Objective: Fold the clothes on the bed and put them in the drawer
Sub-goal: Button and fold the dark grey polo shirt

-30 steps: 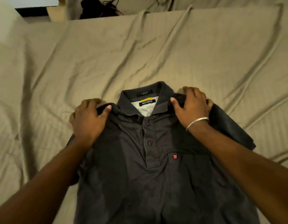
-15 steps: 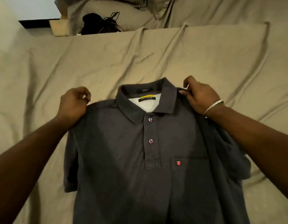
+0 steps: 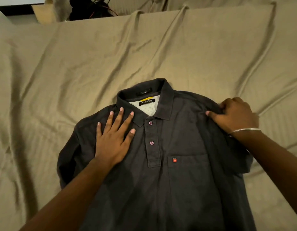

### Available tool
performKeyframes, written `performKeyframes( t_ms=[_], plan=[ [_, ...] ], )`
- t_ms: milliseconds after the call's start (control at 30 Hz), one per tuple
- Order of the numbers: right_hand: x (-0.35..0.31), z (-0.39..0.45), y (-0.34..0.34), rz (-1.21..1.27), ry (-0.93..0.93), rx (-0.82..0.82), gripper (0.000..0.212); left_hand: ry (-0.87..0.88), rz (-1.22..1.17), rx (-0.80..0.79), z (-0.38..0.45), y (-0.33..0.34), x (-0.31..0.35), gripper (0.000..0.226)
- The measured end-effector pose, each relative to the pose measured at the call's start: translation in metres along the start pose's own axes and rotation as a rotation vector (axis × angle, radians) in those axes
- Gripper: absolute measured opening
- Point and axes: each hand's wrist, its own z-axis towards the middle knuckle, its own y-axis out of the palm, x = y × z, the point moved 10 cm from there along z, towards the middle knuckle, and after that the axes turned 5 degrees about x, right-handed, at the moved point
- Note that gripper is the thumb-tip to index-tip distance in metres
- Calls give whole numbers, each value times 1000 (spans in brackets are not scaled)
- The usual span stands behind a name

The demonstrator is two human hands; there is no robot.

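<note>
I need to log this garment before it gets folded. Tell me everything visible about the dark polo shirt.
The dark polo shirt is charcoal knit, lying face up and unfolded on the tan bedsheet. It has a collar with a HOLLYWOOD label, two purplish buttons and a chest pocket with a red badge. The left hand presses flat beside the collar; the right hand pinches its shoulder.

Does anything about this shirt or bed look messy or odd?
Nothing damaged. The beige bedsheet is heavily creased, and the dark grey polo shirt bunches at the shoulder where the right hand pinches it. The left hand presses flat on its chest.
</note>
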Motion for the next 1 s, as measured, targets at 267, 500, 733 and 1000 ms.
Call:
performKeyframes(
  t_ms=[267,500,733,1000],
  plan=[
    [15,10,24,219,-45,-137,42,-221,-165,222,-7,-26,84,60],
    [43,11,-1,541,-19,-165,30,102,-116,88,-5,62,210,59],
    [66,-20,26,733,219,-677,54,115,-38,105,-2,80,205,65],
    [92,-21,23,721,164,-747,31,143,-111,94,1,85,202,72]
  ],
)
